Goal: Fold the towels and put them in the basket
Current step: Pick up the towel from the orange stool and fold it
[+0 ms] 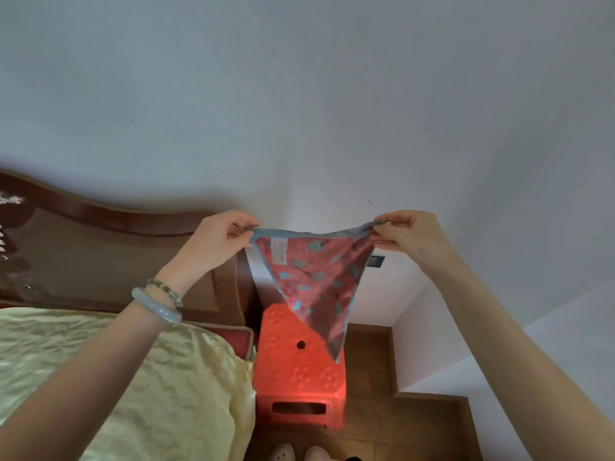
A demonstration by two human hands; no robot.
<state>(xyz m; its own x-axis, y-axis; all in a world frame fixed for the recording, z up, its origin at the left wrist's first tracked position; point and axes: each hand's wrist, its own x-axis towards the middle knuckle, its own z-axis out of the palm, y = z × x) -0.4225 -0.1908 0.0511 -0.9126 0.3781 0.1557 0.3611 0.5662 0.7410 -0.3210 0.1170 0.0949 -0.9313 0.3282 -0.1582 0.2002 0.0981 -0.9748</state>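
Observation:
A pink towel (316, 277) with blue patches and a blue hem hangs in the air as a downward-pointing triangle, a white label near its upper left. My left hand (219, 239) pinches its left top corner. My right hand (409, 234) pinches its right top corner. The top edge is stretched between both hands, and the lower tip dangles over an orange plastic stool (299, 371). No basket is in view.
A bed with a pale yellow cover (116, 377) and a brown wooden headboard (100, 247) lies at the left. The stool stands on a wooden floor (399, 427) between the bed and a white wall (299, 111). My feet show at the bottom edge.

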